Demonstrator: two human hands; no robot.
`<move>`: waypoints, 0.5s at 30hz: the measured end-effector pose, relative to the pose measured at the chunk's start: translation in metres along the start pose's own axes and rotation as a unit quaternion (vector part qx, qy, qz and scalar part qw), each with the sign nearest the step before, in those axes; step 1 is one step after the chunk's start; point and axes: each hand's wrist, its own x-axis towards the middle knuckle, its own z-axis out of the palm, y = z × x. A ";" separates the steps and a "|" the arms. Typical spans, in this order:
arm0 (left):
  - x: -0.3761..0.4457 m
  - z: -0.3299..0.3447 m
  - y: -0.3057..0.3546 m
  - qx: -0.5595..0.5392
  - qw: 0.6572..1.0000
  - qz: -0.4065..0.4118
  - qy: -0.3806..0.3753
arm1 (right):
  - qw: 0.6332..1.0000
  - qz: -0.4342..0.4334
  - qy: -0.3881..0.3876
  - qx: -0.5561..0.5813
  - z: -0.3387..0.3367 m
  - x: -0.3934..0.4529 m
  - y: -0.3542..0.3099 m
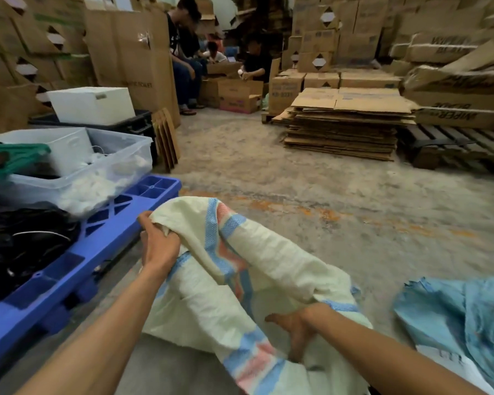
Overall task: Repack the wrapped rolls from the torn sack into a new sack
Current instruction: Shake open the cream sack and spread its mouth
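Sack (268,260), cream with blue and pink stripes, crumpled.

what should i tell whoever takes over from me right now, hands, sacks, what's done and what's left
Left hand: grips the upper edge of the cream striped sack.
Right hand: holds the same sack's lower edge, fingers curled into the fabric.
The cream sack hangs crumpled between both hands above the concrete floor.
A blue sack lies on the floor to the right.
No wrapped rolls are in view, and which sack is the torn one cannot be told.
Done: one sack is in hand.
Left: open it and move the rolls across.
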 end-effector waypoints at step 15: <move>0.010 0.010 -0.021 0.267 0.949 0.046 -0.159 | 0.701 -0.087 0.239 0.666 -0.108 0.063 -0.033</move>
